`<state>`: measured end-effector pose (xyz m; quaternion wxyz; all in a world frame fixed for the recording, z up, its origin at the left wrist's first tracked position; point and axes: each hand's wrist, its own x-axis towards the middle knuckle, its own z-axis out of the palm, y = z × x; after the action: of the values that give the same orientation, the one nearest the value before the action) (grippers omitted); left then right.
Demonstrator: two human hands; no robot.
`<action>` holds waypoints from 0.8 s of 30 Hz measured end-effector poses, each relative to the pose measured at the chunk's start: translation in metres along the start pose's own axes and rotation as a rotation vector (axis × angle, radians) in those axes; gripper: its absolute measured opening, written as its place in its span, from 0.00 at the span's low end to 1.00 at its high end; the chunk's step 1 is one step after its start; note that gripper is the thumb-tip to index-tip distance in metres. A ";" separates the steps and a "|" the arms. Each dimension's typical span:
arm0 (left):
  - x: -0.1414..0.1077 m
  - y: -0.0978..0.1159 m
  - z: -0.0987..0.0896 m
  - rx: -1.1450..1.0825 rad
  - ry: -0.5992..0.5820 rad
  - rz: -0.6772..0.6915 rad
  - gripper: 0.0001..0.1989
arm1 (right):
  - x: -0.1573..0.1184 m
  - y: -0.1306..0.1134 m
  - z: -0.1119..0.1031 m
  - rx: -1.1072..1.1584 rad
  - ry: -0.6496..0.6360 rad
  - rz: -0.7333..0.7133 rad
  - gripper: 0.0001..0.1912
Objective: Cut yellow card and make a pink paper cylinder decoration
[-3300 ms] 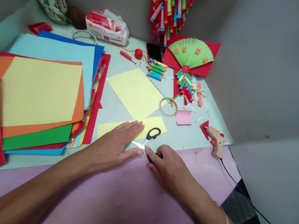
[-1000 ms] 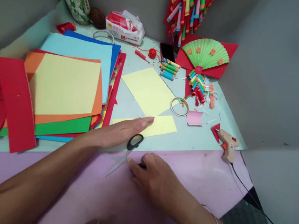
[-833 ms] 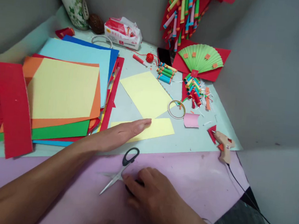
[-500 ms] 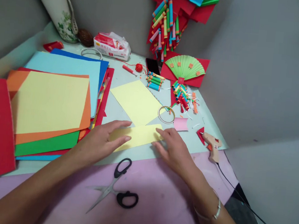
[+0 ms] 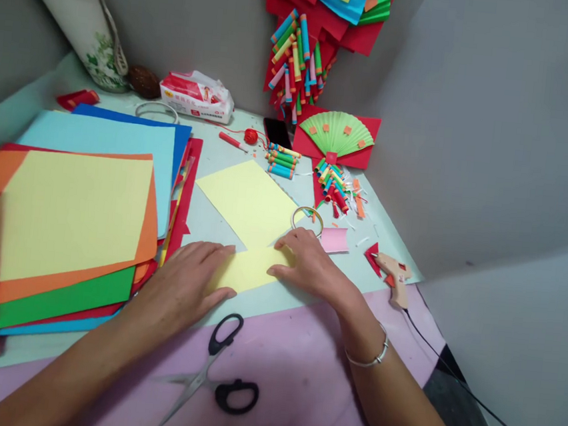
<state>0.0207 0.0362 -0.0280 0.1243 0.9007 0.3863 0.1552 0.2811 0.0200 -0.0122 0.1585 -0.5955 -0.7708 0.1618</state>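
A yellow paper strip (image 5: 251, 269) lies flat in front of me, between my two hands. My left hand (image 5: 192, 278) rests over its left end, thumb and fingers apart. On its right end is my right hand (image 5: 304, 262), fingertips near the top edge and thumb lower down, with a gap between them. The covered ends of the strip are hidden. Just beyond it lies a larger yellow sheet (image 5: 250, 200), and a roll of tape (image 5: 294, 222) sits by that sheet's right corner. Scissors (image 5: 203, 374) with black handles lie with blades spread, nearer to me.
Stacked coloured paper (image 5: 73, 213) fills the left side. A glue gun (image 5: 394, 277) with its cord lies right. Behind are small paper rolls (image 5: 282, 160), a green paper fan (image 5: 339, 131), a phone (image 5: 276, 132), a tissue pack (image 5: 197, 96) and a white tumbler (image 5: 76, 19).
Both hands have come down onto the strip, the right one shifting left along it. My view has turned slightly, so the table things appear further left and lower.
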 end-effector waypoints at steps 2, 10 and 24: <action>0.000 -0.004 0.004 0.023 0.001 0.008 0.28 | 0.004 -0.003 -0.002 -0.015 -0.044 -0.005 0.23; 0.002 -0.013 0.006 0.024 -0.033 -0.066 0.34 | 0.018 -0.011 -0.010 -0.015 -0.181 -0.011 0.22; 0.002 -0.002 -0.005 -0.041 -0.049 -0.149 0.23 | 0.023 -0.013 0.003 0.075 -0.111 -0.188 0.14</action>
<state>0.0190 0.0399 -0.0241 0.1632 0.8704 0.4456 0.1312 0.2625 0.0386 -0.0080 0.1523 -0.5045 -0.8242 0.2074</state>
